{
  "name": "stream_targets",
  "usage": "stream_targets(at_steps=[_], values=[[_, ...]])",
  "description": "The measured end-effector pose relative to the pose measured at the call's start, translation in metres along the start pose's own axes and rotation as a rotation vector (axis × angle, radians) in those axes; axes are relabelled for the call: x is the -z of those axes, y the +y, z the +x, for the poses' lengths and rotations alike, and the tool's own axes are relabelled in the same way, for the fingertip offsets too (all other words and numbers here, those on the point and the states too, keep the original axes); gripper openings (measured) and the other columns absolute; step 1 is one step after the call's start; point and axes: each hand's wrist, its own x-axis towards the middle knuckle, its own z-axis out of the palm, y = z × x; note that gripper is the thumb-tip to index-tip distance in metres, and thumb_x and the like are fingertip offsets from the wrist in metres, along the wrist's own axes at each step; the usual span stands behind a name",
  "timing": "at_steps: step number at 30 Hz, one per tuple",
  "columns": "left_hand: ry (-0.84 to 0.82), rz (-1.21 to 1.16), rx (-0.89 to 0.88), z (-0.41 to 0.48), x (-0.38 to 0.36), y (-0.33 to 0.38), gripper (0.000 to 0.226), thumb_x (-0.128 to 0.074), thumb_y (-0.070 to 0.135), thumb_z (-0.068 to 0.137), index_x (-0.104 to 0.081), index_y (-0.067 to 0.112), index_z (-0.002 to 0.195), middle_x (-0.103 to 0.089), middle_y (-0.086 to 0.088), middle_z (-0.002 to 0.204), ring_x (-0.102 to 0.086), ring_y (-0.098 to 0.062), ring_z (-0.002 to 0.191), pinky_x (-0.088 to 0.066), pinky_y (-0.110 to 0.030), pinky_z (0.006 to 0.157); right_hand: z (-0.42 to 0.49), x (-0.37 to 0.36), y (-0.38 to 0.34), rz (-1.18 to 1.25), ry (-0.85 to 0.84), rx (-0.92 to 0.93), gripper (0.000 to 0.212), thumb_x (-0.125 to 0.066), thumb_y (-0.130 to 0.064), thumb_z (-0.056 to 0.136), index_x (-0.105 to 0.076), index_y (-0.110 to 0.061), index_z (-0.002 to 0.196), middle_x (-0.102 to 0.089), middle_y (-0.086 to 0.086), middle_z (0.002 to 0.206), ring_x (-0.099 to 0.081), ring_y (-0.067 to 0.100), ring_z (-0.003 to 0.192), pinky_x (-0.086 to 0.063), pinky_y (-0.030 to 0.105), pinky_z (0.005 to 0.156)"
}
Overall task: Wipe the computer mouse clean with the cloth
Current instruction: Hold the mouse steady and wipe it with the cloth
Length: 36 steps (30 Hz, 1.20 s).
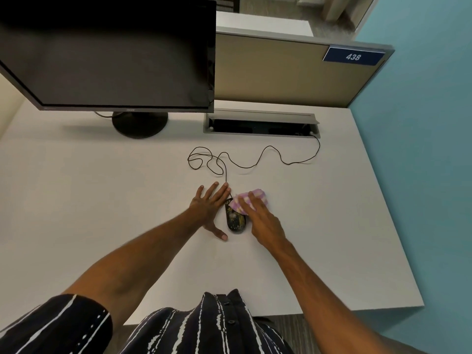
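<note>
A black computer mouse (235, 221), speckled with pale grime, lies on the white desk (102, 200) in front of me. My left hand (210, 206) rests flat on the desk against the mouse's left side, fingers spread, thumb near its rear. A pink-and-white checked cloth (251, 198) covers the mouse's front right part. My right hand (263, 221) presses down on that cloth, fingers laid over it. The mouse's front end is hidden under the cloth.
The mouse's thin black cable (255, 162) loops across the desk to an open cable tray (260, 123) at the back. A dark monitor (107, 54) on a round stand (140, 123) fills the back left. A beige partition (281, 72) and teal wall (434, 149) bound the desk.
</note>
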Motion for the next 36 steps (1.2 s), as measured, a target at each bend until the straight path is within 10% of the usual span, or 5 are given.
stream_targets(at_steps=[11,20,29,36], values=[[0.009,0.001,0.006,-0.001,0.0,0.002,0.166,-0.07,0.1,0.067,0.026,0.016,0.173,0.033,-0.005,0.18,0.025,-0.034,0.169,0.001,-0.065,0.137,-0.004,0.012,0.019,0.109,0.156,-0.086,0.085,-0.053,0.006,0.095,-0.02,-0.031,0.165,-0.01,-0.002,0.175,-0.033,0.026,0.155,-0.055,0.042,0.101],[-0.035,0.035,0.026,0.0,0.003,0.004,0.168,-0.071,0.099,0.067,0.029,0.015,0.172,0.036,-0.006,0.179,0.029,-0.034,0.168,0.004,-0.065,0.136,0.014,0.01,-0.013,-0.05,-0.036,-0.039,0.091,-0.068,-0.012,0.096,-0.012,-0.027,0.166,-0.003,0.004,0.175,-0.016,0.033,0.16,-0.054,0.057,0.102],[-0.031,0.06,0.048,-0.001,0.003,0.007,0.173,-0.077,0.096,0.063,0.029,0.014,0.172,0.036,-0.007,0.179,0.026,-0.035,0.169,0.004,-0.064,0.137,-0.021,0.006,0.025,0.063,0.063,-0.024,0.089,-0.052,0.006,0.092,-0.018,-0.03,0.165,-0.01,-0.007,0.175,-0.047,0.031,0.145,-0.055,0.042,0.088],[-0.056,0.047,0.054,-0.003,0.005,0.009,0.17,-0.079,0.093,0.066,0.029,0.016,0.172,0.037,-0.006,0.179,0.028,-0.036,0.168,0.004,-0.064,0.137,-0.002,-0.001,-0.012,0.056,0.061,0.002,0.088,-0.062,-0.008,0.098,-0.01,-0.028,0.167,0.0,0.0,0.176,-0.021,0.028,0.16,-0.055,0.051,0.103]])
